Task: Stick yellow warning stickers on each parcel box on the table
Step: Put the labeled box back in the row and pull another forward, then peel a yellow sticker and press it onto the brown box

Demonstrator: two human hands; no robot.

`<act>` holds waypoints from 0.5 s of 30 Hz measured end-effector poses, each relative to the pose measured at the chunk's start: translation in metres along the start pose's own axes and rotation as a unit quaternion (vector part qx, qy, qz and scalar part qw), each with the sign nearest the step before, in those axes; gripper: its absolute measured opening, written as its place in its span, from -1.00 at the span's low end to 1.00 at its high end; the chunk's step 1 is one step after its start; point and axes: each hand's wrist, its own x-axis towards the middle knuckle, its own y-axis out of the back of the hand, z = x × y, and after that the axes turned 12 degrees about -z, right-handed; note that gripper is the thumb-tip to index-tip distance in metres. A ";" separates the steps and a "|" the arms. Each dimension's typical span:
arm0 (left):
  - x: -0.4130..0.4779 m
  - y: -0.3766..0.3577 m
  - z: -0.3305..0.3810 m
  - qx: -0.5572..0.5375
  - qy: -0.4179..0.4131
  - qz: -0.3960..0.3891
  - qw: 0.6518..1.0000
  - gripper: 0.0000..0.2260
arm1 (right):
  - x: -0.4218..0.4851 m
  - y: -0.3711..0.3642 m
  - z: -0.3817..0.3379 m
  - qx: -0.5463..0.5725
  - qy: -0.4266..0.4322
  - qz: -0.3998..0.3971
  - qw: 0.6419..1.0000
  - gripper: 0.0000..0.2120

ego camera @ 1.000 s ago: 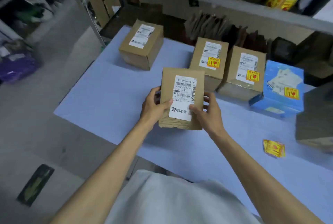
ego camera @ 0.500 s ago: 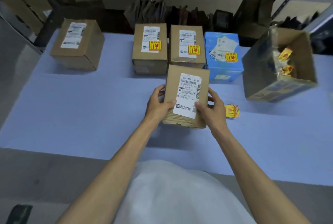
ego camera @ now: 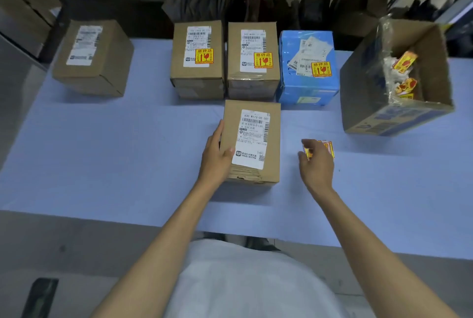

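Observation:
A brown parcel box (ego camera: 252, 138) with a white shipping label lies in the middle of the blue table (ego camera: 102, 151); it carries no yellow sticker. My left hand (ego camera: 215, 156) grips its left side, thumb on top. To the right, my right hand (ego camera: 317, 166) pinches the near edge of a small stack of yellow warning stickers (ego camera: 327, 147) lying on the table. Behind stand two brown boxes (ego camera: 197, 62) (ego camera: 252, 62) and a blue box (ego camera: 307, 62), each with a yellow sticker. A brown box (ego camera: 94, 56) at the far left has only a white label.
An open carton (ego camera: 394, 79) on its side at the right holds plastic wrap and yellow sticker scraps. Dark bags and cartons line the back behind the table. The table's near edge runs just in front of my body.
My right hand has let go of the box and moved right to the sticker stack. The box now rests on the table under my left hand. The view has shifted right.

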 end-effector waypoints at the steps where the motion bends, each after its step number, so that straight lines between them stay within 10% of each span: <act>1: 0.000 0.000 -0.001 -0.005 0.003 0.002 1.000 -0.42 | 0.003 0.003 0.010 -0.083 -0.013 0.000 0.996 -0.68; 15: -0.005 0.001 0.001 -0.025 0.005 0.004 1.000 -0.44 | 0.017 0.002 0.039 -0.510 0.109 -0.041 0.852 -0.70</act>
